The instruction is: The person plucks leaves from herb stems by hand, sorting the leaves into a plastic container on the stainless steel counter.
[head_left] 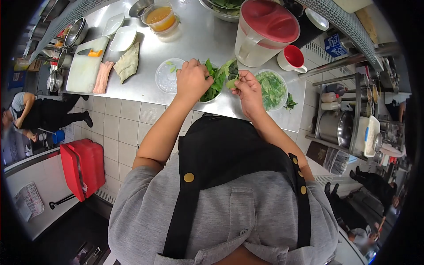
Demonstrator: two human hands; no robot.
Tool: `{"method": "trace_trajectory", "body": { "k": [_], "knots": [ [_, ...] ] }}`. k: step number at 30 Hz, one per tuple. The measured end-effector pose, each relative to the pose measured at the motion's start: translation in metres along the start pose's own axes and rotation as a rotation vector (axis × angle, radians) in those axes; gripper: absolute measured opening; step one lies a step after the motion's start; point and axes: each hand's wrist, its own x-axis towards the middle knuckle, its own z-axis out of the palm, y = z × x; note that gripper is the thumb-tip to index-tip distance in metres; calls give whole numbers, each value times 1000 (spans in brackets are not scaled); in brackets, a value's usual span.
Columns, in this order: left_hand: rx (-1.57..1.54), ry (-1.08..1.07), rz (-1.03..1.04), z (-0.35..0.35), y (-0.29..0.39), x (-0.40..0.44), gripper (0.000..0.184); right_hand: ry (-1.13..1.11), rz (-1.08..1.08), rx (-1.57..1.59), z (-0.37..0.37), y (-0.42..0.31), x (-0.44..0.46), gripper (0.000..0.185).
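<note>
My right hand (249, 91) pinches a few green leaves (231, 73) between thumb and fingers, above the steel table (145, 84). My left hand (193, 80) is curled at the left side of a bowl of green herb leaves (215, 84); what its fingertips grip is hidden. Left of that hand lies a clear plastic lid or shallow dish (166, 78) with a few bits of leaf on it. To the right of my right hand stands a clear round container (270, 91) of leaves in liquid. A loose sprig (290, 103) lies beside it.
A red-lidded pitcher (265, 33) and red-lined mug (292, 58) stand at the back right. An orange liquid tub (160, 18), white dishes (123, 39), cloths (127, 64) and a cutting board with a knife (86, 66) are on the left. Other people work on both sides.
</note>
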Motion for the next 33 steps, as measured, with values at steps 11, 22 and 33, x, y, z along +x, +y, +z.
{"method": "trace_trajectory", "body": {
  "k": [11,22,33],
  "knots": [
    [-1093,-278,-460,-35,-59,5,12,-136,-50,-542,11,20,22,27],
    [-1134,-338,-386,-51,-54,-1,15,-78,-391,-967,63,-17,34,43],
    [-1240,-289,-361,-35,-63,-7,40,-55,87,-315,41,-5,49,16]
  ]
}}
